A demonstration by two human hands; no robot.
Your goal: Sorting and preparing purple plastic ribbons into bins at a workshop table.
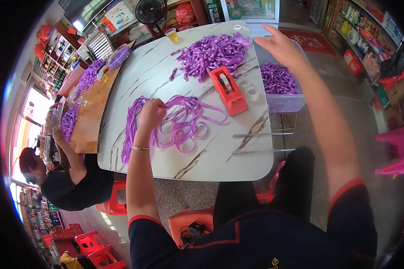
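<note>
Work in hand: long purple ribbon strips [179, 123] are being handled on a white marble-patterned table [211, 161].
Left hand: the left hand [151, 114] is closed on a bunch of the long strips, near the middle of the table; the fingers are curled tight around them.
Right hand: the right hand [280, 45] is raised over the clear plastic bin [285, 104] at the table's right edge; the fingers are spread wide and nothing is held.
Done so far: a heap of short purple pieces [213, 53] is piled at the far side of the table, and more pieces [277, 78] lie in the bin; this is judged to be finished output.
Left to do: the long strips under the left hand are uncut and loosely looped, so a fair share is judged to remain.
Tools: a red tape dispenser [229, 89] is set between the strips and the heap, with a small tape roll [252, 93] just beside it.
Other worker: a person in a dark shirt [76, 179] is seated at the left, at a wooden table [92, 112] where more purple ribbon is spread.
Packages and signs: shelves of coloured packets [368, 27] are seen at the upper right, a red mat with pale lettering [312, 41] lies on the floor beyond the bin, and a light poster [119, 14] hangs at the upper left beside a black fan [150, 10].
Drink: a plastic cup of yellow liquid [172, 34] stands at the table's far edge.
</note>
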